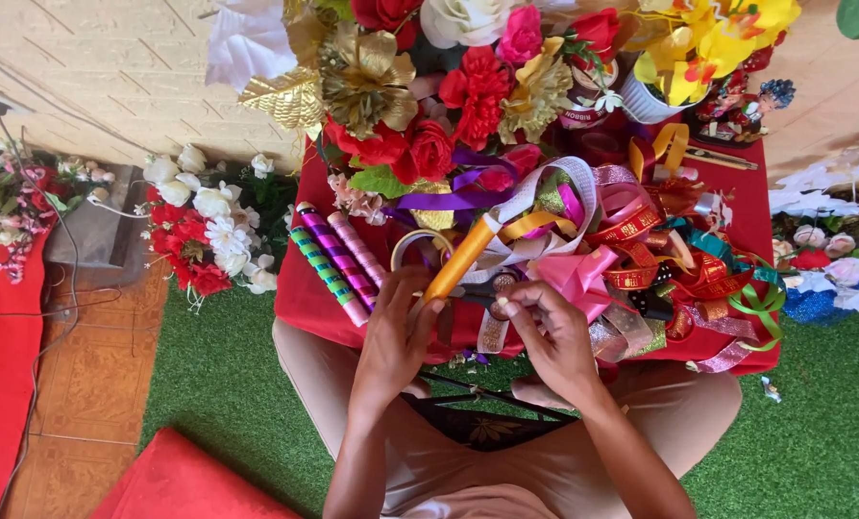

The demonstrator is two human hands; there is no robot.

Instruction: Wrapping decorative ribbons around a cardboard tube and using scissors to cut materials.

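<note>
Red-clothed worktop [300,293] on green artificial turf [218,375], just beyond both hands. Left hand [396,332] closed around orange cylindrical stick [460,259]; right hand [550,327] pinches a pale ribbon strip [493,332].

Cream panelled wall [112,67]; green turf floor [814,442]; orange tiles [84,384]; daylight

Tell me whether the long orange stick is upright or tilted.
Tilted. The long orange stick slants from the left hand up to the right, over the ribbon pile.

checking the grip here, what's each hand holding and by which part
The left hand holds an orange stick by its lower end. The right hand pinches something small and pale at its fingertips; what it is cannot be told.
</note>
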